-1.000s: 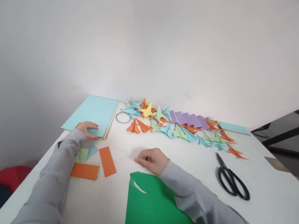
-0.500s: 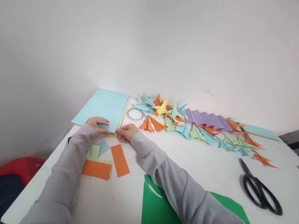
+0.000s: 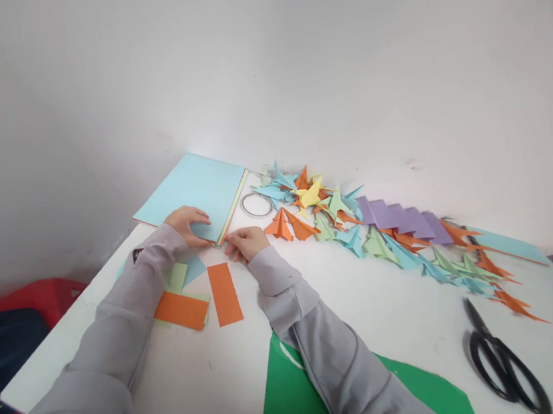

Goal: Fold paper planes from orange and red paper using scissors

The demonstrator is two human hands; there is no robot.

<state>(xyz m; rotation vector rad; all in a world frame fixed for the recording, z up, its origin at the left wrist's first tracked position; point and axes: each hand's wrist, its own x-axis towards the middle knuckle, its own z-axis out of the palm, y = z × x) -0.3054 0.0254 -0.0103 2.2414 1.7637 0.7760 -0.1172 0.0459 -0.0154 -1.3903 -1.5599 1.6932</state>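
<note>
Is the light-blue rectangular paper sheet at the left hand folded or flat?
Flat: the light-blue sheet lies smooth atop the paper stack, no crease visible; the left hand covers part.

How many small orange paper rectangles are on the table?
2. One orange rectangle lies below the right hand in the picture; the other orange rectangle lies to its left, over pale green paper. More could be hidden beneath the left sleeve.

Top sheet [image 3: 204, 189] light blue; sleeves [image 3: 331, 341] grey.
</note>
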